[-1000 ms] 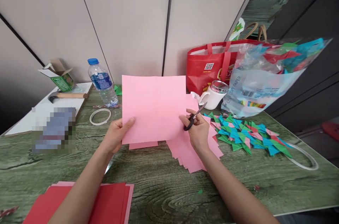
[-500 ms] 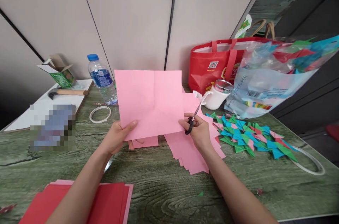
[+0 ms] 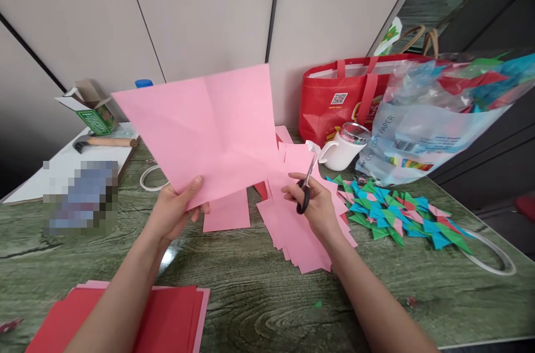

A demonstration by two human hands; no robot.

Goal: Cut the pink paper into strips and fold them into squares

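My left hand [image 3: 173, 211] pinches the lower edge of a large pink paper sheet [image 3: 204, 124], which is tilted up and turned to the left, with fold creases showing. Black-handled scissors [image 3: 306, 186] sit in my right hand [image 3: 315, 205], fingers through the loops, blades pointing up beside the sheet's right corner. Under my right hand lies a fanned stack of pink cut sheets [image 3: 295, 230]. A smaller pink piece [image 3: 226, 212] lies flat below the raised sheet.
Folded blue, green and pink paper triangles [image 3: 397, 216] lie at the right. Behind them are a white mug [image 3: 340, 150], a red bag [image 3: 343, 99] and a plastic bag of paper [image 3: 434, 113]. Red sheets [image 3: 167, 317] lie near me; a hammer [image 3: 104, 142], a carton [image 3: 92, 111] and tape ring [image 3: 146, 177] are at the left.
My left hand has swung the pink sheet up and rotated it leftward, hiding the water bottle. My right hand with the scissors stayed in place, blades turning more upright.
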